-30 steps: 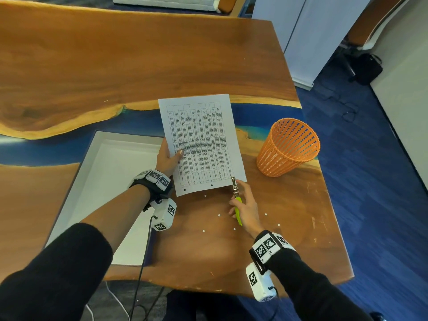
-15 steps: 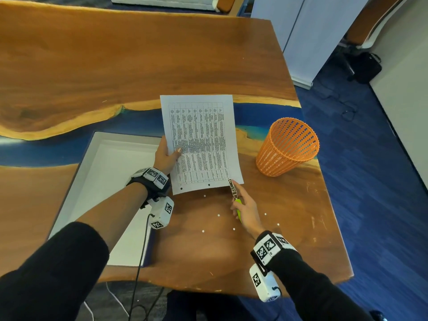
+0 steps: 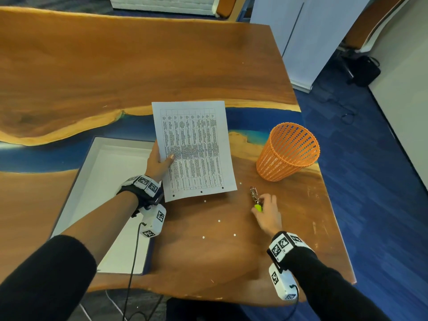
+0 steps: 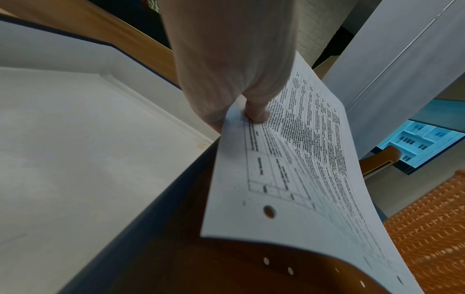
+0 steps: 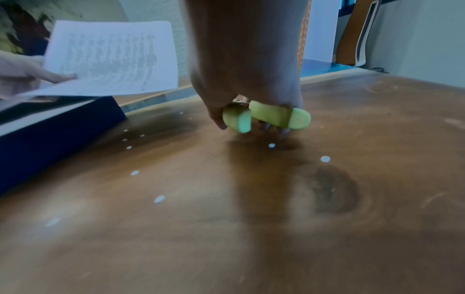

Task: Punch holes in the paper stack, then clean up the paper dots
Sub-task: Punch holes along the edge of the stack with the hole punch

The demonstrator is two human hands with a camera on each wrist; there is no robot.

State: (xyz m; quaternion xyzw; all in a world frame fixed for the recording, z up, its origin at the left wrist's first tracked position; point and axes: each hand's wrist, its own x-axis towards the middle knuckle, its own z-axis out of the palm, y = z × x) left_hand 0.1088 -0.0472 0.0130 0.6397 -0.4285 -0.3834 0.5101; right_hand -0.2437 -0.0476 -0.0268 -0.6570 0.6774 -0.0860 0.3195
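My left hand [image 3: 158, 164] pinches the printed paper stack [image 3: 196, 149] by its left edge, thumb on top, and holds it lifted off the table [image 3: 208, 262]. Three punched holes run along its near edge; one hole [image 4: 269, 211] shows close up. My right hand [image 3: 266, 212] grips the hole punch [image 3: 255, 197] by its green handles [image 5: 266, 117], low over the wood to the right of the paper. Several white paper dots [image 3: 219, 221] lie scattered on the table, some [image 5: 325, 158] near the punch.
An orange mesh bin [image 3: 288, 151] stands tilted at the right, beyond the punch. A shallow white tray with a dark rim [image 3: 76, 181] lies at the left under my left wrist. The table's right edge [image 3: 335, 205] drops to blue carpet.
My right hand has drawn the punch off the paper's near right corner and moved it right. The paper now shows a third hole. My left hand still holds the stack.
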